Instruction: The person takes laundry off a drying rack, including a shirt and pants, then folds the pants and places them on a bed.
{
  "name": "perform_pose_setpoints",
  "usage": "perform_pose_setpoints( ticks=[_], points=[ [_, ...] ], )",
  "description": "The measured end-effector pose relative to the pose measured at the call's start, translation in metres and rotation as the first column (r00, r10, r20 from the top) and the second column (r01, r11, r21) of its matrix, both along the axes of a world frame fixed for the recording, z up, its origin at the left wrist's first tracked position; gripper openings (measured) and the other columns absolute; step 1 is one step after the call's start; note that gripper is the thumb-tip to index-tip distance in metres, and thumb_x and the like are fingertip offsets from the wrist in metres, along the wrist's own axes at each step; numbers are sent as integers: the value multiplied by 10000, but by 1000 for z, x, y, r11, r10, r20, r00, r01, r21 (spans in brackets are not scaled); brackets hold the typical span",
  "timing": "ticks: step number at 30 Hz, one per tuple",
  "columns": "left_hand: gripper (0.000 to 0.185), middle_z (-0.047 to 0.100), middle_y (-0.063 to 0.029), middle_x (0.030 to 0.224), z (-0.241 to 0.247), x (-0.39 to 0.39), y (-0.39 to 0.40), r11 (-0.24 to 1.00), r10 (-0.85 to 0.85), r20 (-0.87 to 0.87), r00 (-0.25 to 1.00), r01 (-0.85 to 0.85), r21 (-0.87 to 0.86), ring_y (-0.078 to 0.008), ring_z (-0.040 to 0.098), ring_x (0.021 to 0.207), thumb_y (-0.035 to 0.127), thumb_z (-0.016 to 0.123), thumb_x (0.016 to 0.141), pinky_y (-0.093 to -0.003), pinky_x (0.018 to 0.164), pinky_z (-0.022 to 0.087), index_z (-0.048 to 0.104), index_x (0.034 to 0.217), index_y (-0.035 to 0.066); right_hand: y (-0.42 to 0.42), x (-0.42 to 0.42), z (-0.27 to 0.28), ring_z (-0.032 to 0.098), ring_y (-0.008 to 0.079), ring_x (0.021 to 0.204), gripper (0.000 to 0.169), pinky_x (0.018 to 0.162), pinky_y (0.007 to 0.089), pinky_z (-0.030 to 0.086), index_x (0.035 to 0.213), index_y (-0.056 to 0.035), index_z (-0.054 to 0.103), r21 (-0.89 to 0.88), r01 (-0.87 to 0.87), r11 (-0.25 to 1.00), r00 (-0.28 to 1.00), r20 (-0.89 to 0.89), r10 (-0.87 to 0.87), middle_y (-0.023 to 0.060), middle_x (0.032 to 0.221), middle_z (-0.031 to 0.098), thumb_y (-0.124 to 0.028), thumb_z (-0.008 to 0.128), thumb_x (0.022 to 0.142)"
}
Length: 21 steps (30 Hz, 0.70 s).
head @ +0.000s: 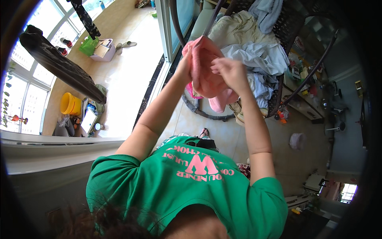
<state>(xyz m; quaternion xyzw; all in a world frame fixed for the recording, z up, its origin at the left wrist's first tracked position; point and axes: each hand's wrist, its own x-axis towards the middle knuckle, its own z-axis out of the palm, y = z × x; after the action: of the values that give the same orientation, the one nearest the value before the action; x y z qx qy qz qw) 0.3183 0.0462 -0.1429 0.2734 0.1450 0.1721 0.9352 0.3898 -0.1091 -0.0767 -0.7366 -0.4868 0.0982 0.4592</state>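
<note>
A pink fleecy garment is raised in front of me, its opening turned partly toward the camera. My left hand grips its edge on the left side. At the right, my right hand is lifted beside the garment's opening with the fingers bent; whether it pinches the fabric is unclear. Behind them a wicker hanging chair holds a heap of clothes, among them a white garment, a cream garment and a grey-blue one.
The dark ring base of the chair stands on the tiled floor. A sliding door frame is at my left; beyond it are a yellow bucket, a storage box and hanging dark clothes. A cluttered cabinet stands right.
</note>
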Motion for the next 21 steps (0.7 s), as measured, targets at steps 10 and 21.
perform_pose_setpoints(
  ticks=[10,21],
  points=[
    [670,283,-93,1380,45,-9,-50,980,23,798,602,142,-135,-211,312,1252,543,365,858,-321,1015,301,209,1370,139,82,-33,21,334,281,1242,542,1016,380,319,1337,-13,238,943,78,325,-172,-308,936,164,1404,211,-371,283,933],
    [568,466,-99,1217,54,-15,-11,992,-20,454,891,-38,117,-238,467,1103,534,259,896,-356,941,381,411,1226,97,104,-16,2,344,272,1238,451,1018,422,252,1304,-16,319,524,-232,820,958,271,98,156,1349,338,-258,349,925]
  ],
)
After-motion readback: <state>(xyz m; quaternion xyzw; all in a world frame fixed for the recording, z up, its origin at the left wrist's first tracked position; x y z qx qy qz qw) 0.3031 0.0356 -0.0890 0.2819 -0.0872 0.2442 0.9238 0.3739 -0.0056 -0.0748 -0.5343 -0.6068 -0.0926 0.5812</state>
